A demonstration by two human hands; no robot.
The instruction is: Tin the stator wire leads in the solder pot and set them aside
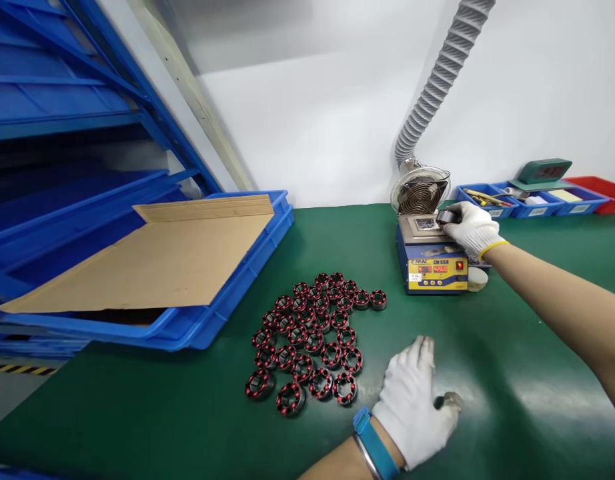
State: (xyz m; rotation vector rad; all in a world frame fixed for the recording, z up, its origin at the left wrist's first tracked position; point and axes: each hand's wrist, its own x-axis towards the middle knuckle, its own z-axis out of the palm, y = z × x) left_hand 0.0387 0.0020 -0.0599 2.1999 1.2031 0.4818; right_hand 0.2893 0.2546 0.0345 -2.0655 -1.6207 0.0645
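My right hand (471,227), in a white knit glove with a yellow cuff, grips a motor stator (445,217). It holds the stator at the right edge of the molten solder bath of a solder pot (432,259); contact with the solder cannot be made out. Red digits glow on the pot's yellow front panel. My left hand (412,403), gloved in white with darkened fingertips, lies on the green table, fingers stretched forward and thumb apart, holding nothing. Left of it several motor stators (314,341) with red windings stand grouped on the table.
A blue crate (282,217) bearing a cardboard sheet (187,257) sits at the left. Above the pot hangs a grey exhaust hose (445,73). Small blue bins (537,210) and a red bin (605,190) line the wall. A round pale pad (477,280) touches the pot's right side.
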